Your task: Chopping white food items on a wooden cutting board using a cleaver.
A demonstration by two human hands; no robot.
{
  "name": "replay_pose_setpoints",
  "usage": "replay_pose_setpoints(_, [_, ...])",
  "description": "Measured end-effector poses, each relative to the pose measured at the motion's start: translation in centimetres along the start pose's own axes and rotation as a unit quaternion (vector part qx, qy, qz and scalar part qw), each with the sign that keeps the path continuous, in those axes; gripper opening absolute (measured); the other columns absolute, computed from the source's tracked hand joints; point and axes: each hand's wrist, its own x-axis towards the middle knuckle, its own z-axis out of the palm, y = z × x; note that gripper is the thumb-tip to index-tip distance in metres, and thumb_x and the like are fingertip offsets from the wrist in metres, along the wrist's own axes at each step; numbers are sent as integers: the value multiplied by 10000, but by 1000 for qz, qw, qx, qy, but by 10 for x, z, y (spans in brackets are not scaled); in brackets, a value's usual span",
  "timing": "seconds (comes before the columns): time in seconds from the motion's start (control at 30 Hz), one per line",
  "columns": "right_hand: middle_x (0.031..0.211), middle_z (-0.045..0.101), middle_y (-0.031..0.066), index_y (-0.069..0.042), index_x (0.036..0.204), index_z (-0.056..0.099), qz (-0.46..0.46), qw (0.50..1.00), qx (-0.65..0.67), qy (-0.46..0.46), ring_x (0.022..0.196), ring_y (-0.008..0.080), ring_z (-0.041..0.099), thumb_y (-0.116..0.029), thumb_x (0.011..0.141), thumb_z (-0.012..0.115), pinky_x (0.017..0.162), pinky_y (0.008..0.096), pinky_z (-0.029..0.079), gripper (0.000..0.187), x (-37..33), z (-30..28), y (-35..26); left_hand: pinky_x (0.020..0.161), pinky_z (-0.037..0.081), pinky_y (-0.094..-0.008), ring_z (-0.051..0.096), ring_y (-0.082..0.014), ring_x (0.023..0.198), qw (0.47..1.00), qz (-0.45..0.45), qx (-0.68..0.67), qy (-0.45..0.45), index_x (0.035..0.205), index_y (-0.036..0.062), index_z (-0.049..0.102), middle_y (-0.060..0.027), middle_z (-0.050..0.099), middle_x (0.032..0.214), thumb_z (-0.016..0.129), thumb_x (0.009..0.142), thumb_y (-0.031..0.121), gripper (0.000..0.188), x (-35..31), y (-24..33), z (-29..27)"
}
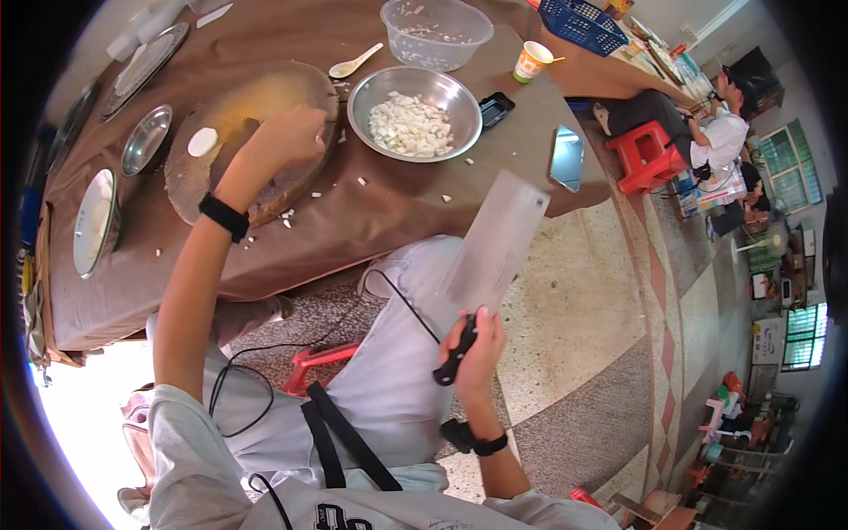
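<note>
My right hand [477,353] grips the black handle of a cleaver [496,243], its broad blade held out over my lap, off the table edge. Over the round wooden chopping board [190,190], my left hand [296,132] is closed with fingers curled under; whatever they hold is hidden. A smooth white round piece of food [202,141] lies on the board's left part. Beside the board, a steel bowl [355,122] holds diced white pieces [411,125]. White scraps are scattered along the board's near edge and across the tablecloth.
A white spoon [356,61], clear plastic tub [442,55], paper cup [532,62], black case [496,109] and phone [567,159] surround the steel bowl. Left stand a small metal bowl [147,141] and a bowl of white pieces [111,231]. A person sits on a red stool [643,152].
</note>
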Motion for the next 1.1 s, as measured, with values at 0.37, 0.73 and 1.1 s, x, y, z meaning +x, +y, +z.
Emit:
replay_pose_setpoints(0.37, [664,509,58,12,1110,501,-59,997,-9,42,454,154,489,-221,1099,512,416,311,429,234,-16,0,69,934,554,-462,676,-369,1095,976,124,-63,165,1257,124,687,-127,726,1203,619,952,211,324,38,95,5])
replay_pose_setpoints(0.73, [903,681,126,9,1025,601,-504,724,-445,-153,616,319,582,-102,862,775,572,428,469,263,-24,-5,79,764,530,-247,677,-113,842,846,-117,-354,381,1191,-14,722,-77,757,999,594,1066,128,227,-178,70,-63])
replay_pose_setpoints(1.1, [830,649,55,-48,1089,658,-527,591,-557,-250,656,260,608,-207,702,822,611,366,486,449,-32,16,78,628,512,-397,607,-300,682,868,11,-295,398,1062,-75,595,-266,676,869,543,936,-4,154,-356,80,-96])
